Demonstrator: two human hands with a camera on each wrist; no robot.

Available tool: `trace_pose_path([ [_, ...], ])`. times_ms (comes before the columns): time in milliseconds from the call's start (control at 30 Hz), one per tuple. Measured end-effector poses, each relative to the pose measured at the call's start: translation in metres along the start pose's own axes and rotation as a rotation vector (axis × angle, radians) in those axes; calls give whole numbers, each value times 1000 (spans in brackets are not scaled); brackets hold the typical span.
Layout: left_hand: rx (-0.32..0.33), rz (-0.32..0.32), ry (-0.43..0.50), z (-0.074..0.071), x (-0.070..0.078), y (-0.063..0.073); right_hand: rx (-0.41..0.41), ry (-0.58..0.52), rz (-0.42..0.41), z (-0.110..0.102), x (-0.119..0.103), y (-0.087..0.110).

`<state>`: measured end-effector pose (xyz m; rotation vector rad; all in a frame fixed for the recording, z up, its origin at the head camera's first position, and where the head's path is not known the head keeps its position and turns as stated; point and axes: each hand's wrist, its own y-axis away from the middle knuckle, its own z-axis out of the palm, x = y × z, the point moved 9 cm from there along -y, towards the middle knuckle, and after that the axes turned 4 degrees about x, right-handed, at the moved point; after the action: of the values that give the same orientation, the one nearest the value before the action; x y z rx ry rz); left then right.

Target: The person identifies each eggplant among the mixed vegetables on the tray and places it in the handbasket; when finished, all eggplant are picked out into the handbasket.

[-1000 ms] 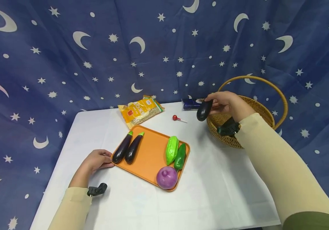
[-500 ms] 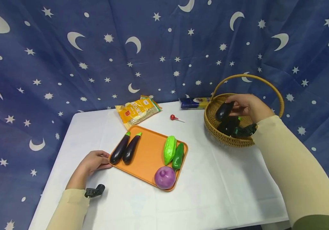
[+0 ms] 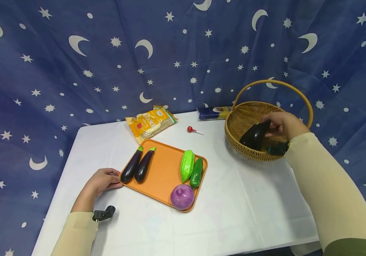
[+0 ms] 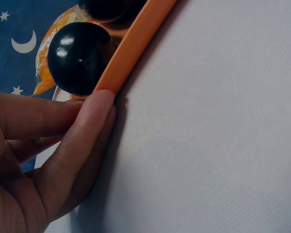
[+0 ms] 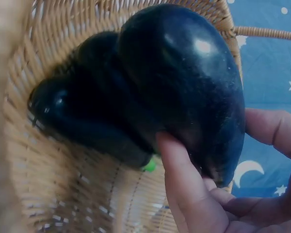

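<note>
- Eggplant (image 5: pixel 189 77) low inside the basket (image 3: pixel 242 113), next to other dark eggplants (image 5: pixel 72 109); touching them or just apart, impossible to tell.
- Right hand (image 3: pixel 280 122) below the arch of the handle (image 3: pixel 274 81) in the head view, pinching the eggplant near its narrower end between thumb and fingers.
- Left hand (image 3: pixel 104 180) at the left corner of the tray (image 3: pixel 165 170), seemingly pinching the rim, just beside two slim eggplants (image 3: pixel 132 165).
- Could slip early from the pinch, given such glossy skin and a hold near one end; likely then to roll across its neighbours.
- Could shove those neighbours aside if pressed down hard or let go too high.
- Could drag or tip the basket by catching the rim with the wrist camera (image 3: pixel 277 149), or by brushing the handle on lifting away.
- Could jolt the tray through a tug from the left hand during the long reach, perhaps setting the round purple onion (image 3: pixel 182 196) rolling against its rim.
- Compared with one second ago: eggplant no longer at the basket's left side in front of the blue packet (image 3: pixel 215 112), but down inside; packet now less covered.
- Compared with half a second ago: lower and farther right, closer to the neighbours.
- Unchanged: left hand at the tray corner, tray contents in place.
</note>
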<state>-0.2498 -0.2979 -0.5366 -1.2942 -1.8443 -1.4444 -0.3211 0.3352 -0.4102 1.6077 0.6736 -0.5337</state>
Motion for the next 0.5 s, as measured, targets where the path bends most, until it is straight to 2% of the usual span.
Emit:
trace_pose_path([
  [367,-8,12,18,-1,1,2,36,138,-3,-7,18,-7],
  [500,0,6,12,-1,1,2,17,204,0,-4,20,-7],
])
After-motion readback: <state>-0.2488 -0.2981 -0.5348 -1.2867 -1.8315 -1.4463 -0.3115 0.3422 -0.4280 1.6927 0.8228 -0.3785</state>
